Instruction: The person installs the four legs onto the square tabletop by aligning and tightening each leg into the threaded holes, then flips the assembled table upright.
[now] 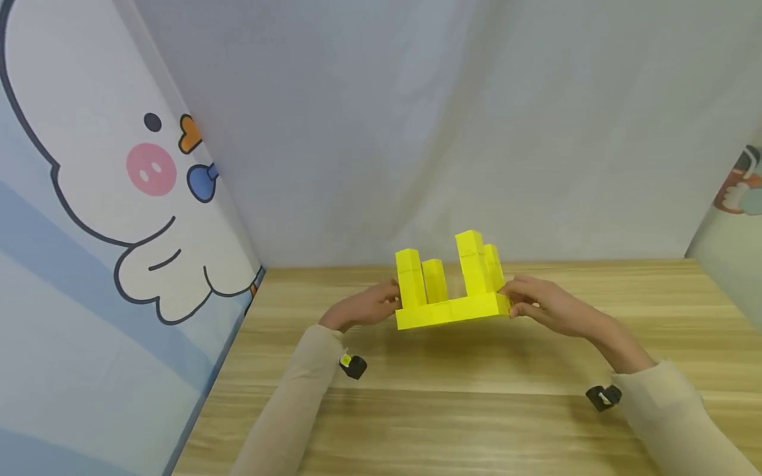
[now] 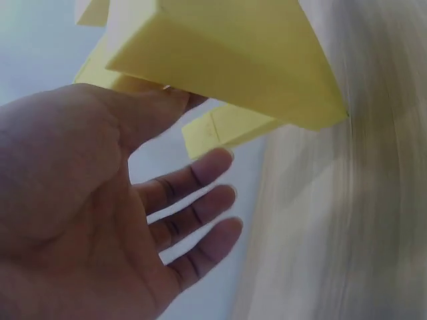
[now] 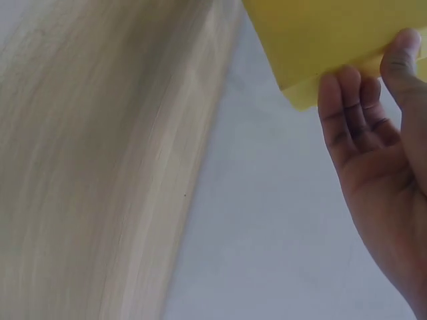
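Observation:
A bright yellow block structure, with a flat base and several upright posts of differing heights, is held up off the table between both hands. Its right end sits slightly higher than its left in the head view. My left hand pinches the left end; in the left wrist view the thumb and index finger are at the yellow block, the other fingers spread below it. On the opposite end, my right hand grips the edge. The right wrist view shows thumb and fingertips on the yellow base.
Beneath the structure lies a wood-grain table. A pale curtain hangs along its back edge, and a panel with a cartoon figure stands at the left. Small black cameras sit at the wrists.

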{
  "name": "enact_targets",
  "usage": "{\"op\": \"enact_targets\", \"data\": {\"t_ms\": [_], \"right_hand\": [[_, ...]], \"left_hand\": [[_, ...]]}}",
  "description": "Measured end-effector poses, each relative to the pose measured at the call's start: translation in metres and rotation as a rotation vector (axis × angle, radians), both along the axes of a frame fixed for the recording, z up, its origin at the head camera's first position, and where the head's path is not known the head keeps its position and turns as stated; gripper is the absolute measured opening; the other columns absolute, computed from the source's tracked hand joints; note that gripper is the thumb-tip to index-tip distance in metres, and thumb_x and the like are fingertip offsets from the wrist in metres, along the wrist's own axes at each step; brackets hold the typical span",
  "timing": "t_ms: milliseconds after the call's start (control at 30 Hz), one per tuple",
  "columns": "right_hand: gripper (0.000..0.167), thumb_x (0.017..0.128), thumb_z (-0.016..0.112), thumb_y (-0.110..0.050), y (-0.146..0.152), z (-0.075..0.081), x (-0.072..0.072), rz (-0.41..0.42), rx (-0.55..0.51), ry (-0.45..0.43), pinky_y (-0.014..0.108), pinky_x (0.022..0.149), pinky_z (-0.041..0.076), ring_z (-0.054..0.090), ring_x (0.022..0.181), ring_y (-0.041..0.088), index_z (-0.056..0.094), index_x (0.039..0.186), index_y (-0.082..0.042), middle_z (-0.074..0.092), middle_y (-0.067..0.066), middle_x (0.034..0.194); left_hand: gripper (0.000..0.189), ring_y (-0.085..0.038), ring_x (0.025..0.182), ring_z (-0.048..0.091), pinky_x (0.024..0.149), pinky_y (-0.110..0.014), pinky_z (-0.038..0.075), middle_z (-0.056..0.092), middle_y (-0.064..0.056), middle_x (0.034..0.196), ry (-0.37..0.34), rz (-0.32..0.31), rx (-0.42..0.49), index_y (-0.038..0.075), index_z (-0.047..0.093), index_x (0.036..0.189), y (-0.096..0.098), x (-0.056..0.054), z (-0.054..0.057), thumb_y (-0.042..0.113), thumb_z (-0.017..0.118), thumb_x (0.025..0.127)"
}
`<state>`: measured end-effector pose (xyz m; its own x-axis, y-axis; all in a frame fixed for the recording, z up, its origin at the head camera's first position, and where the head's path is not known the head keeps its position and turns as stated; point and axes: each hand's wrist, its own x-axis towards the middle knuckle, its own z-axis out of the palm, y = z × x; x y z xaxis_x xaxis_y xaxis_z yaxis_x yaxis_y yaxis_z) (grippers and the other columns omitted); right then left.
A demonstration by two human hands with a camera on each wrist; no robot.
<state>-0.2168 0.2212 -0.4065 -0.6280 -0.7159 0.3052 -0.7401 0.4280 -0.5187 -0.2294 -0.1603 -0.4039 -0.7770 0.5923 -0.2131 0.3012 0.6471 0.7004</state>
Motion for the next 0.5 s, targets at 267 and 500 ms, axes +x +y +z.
{"op": "enact_targets", "data": {"t_ms": [267, 500], "right_hand": [[0.011, 0.101, 0.060, -0.010, 0.003, 0.007, 0.000, -0.049, 0.009, -0.103, 0.022, 0.068, 0.045, 0.050, 0.076, 0.000, 0.058, 0.110, -0.016, 0.056, -0.011, 0.085], [0.014, 0.106, 0.053, -0.014, 0.009, 0.008, -0.001, -0.049, -0.009, -0.270, 0.026, 0.077, 0.054, 0.063, 0.086, 0.008, 0.058, 0.119, -0.015, 0.067, -0.003, 0.097]], "left_hand": [[0.047, -0.024, 0.133, 0.048, 0.109, -0.048, 0.045, 0.052, -0.005, 0.145, -0.075, -0.003, 0.122, 0.016, 0.055, 0.141, -0.002, 0.011, -0.015, 0.017, 0.071, 0.096], [0.047, -0.024, 0.132, 0.051, 0.107, -0.052, 0.046, 0.057, 0.004, 0.144, 0.065, 0.048, 0.230, 0.028, 0.055, 0.140, 0.006, 0.007, -0.014, 0.030, 0.072, 0.096]]}}
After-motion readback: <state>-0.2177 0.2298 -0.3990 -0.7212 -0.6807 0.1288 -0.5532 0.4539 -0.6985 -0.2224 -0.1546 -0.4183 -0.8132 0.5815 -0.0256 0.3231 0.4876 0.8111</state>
